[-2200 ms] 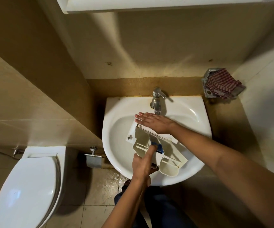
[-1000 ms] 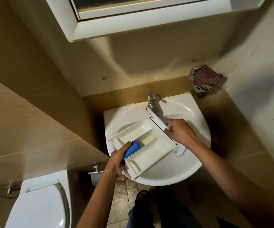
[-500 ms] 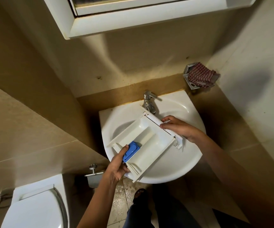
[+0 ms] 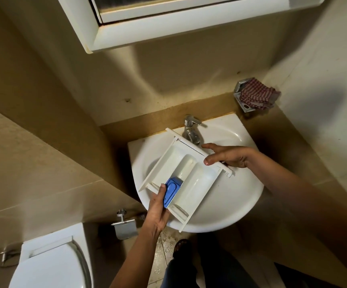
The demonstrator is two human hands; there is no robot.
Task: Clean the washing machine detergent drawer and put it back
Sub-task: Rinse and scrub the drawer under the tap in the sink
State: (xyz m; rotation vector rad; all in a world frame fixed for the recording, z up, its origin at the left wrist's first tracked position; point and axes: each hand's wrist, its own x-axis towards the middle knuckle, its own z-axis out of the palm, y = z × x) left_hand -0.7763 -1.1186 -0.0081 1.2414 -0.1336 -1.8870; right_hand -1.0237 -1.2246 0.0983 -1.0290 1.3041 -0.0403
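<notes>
The white detergent drawer is held open side up over the white sink, its front panel toward the tap. A blue insert sits in its middle compartment at the near end. My left hand grips the drawer's near end, thumb beside the blue insert. My right hand holds the front panel's right part, fingers partly spread along it.
A metal soap holder with a red striped cloth hangs on the wall at the right. A white cabinet overhangs the sink. A toilet and a paper holder stand at the lower left. Wet floor tiles lie below.
The drawer has been turned from upside down to open side up and lifted over the basin. My right hand moved from lying on top to holding the front panel.
</notes>
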